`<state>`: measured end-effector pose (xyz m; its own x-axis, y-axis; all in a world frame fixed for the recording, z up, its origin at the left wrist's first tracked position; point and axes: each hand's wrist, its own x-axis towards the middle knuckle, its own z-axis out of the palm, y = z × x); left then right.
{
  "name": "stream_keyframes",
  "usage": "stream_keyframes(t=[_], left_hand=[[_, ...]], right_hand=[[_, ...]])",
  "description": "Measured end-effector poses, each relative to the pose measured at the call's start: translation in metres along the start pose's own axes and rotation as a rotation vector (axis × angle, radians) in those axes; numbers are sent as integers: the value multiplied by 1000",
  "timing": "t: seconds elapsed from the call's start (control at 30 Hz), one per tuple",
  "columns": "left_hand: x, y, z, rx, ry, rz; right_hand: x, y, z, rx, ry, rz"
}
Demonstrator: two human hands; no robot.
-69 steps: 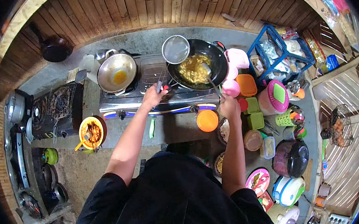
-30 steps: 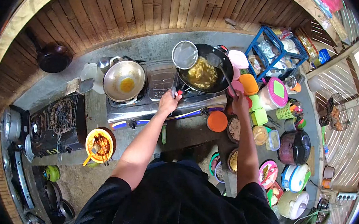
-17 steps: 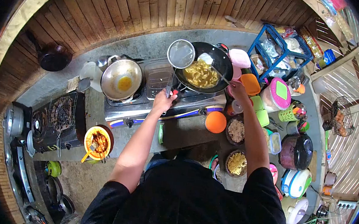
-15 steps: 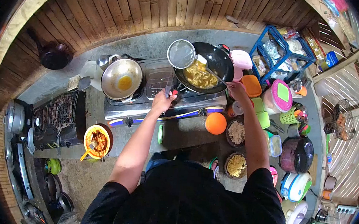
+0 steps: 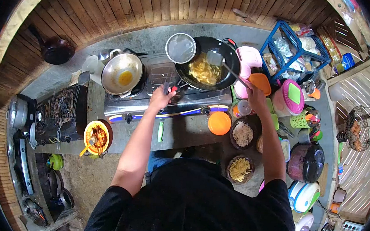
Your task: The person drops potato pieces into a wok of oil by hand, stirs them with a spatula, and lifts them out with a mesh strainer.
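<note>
My left hand (image 5: 161,99) is closed round the handle of a mesh strainer (image 5: 181,48), whose round sieve hangs over the left rim of a black wok (image 5: 225,53). The wok's red-tipped handle lies against this hand; whether the fingers also grip it I cannot tell. In my right hand (image 5: 255,97) is the handle of a spatula (image 5: 215,58), its wide blade tilted inside the wok. Yellowish pieces of food (image 5: 204,71) lie in bubbling oil below the blade. The wok stands on the right burner of a gas stove (image 5: 168,103).
A metal pan (image 5: 109,76) with some oil sits on the left burner. Nearby are an orange lid (image 5: 219,123), bowls of pale shreds (image 5: 242,134) and yellow strips (image 5: 239,169), and a bowl of red sauce (image 5: 90,129). A blue rack (image 5: 274,39) stands back right.
The spatula blade has moved right and up within the wok, away from the food. My right hand has shifted slightly right and down. The strainer stays at the wok's left rim.
</note>
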<state>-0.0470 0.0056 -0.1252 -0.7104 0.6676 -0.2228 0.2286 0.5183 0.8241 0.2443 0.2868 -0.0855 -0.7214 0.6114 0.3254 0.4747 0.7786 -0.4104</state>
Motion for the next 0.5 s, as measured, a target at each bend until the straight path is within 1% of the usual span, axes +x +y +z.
stream_keyframes(t=[0.07,0.13,0.23,0.3,0.33,0.4,0.43,0.5], left_hand=[[0,-1,0,-11,2,9],[-5,5,-2,64,13,30],[-2,0,1,15,3,24],[0,0,0,23,4,41],[-3,0,0,31,2,49],[-6,1,1,37,2,50],[-4,2,1,45,7,60],[-2,2,2,43,3,60]], right_hand=[[2,10,6,-66,25,33],[3,18,15,-130,50,69],[0,22,18,-204,42,89],[-1,18,17,-123,-98,56],[-2,15,16,-125,-101,57],[-7,13,14,-94,-107,-137],[-8,15,17,-95,-103,-134],[-6,9,20,141,-269,0]])
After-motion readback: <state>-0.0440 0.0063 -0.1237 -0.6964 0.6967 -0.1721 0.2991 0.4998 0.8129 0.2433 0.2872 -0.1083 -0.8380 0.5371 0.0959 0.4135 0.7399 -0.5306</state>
